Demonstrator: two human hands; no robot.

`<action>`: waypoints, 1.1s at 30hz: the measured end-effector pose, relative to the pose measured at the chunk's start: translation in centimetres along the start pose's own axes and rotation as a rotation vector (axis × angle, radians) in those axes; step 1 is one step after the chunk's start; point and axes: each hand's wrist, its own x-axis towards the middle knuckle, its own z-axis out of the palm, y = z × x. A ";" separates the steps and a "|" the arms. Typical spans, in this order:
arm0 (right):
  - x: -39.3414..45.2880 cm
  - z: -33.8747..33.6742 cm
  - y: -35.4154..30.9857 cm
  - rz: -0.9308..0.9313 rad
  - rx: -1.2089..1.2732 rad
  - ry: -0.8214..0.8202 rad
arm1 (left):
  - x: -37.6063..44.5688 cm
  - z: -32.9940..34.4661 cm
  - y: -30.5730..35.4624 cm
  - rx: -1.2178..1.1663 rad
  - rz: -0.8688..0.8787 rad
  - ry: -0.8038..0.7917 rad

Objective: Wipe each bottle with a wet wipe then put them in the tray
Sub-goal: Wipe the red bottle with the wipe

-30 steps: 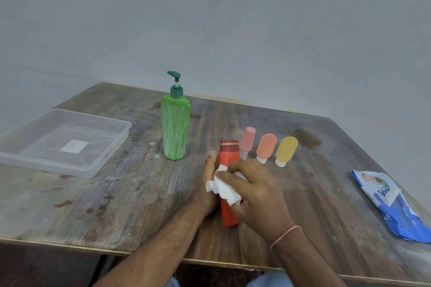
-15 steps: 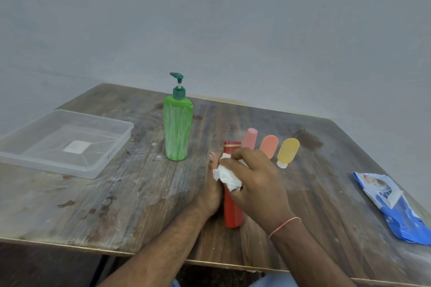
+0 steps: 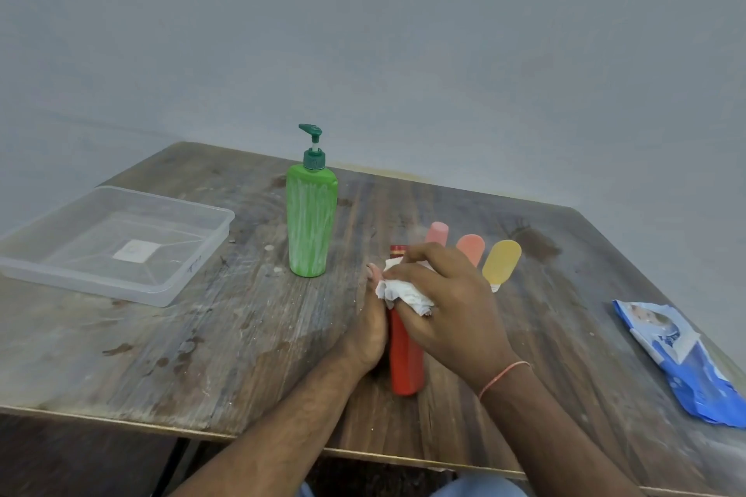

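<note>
Right hand is curled around a crumpled white wet wipe, pressing it onto the upper part of the red bottle, which lies on the wooden counter near its front edge. Left hand lies flat along the bottle's left side, fingers straight, bracing it. Behind stand a green pump bottle and three small pink, orange and yellow squeeze bottles. Clear plastic tray sits far left; blue wipes packet far right.
</note>
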 end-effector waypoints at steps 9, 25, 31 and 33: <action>-4.9 -0.2 -0.3 -0.023 0.040 -0.088 | 0.6 -0.3 0.2 0.010 -0.078 -0.012; -11.2 1.3 -0.4 0.022 0.015 0.002 | 0.5 -1.1 -0.5 -0.008 -0.113 -0.071; -8.3 1.1 -0.3 0.081 0.049 0.084 | 0.5 -1.0 -0.1 0.148 -0.184 0.004; -6.7 1.2 0.1 0.096 0.070 0.128 | 0.5 -1.8 -0.5 0.200 -0.200 -0.033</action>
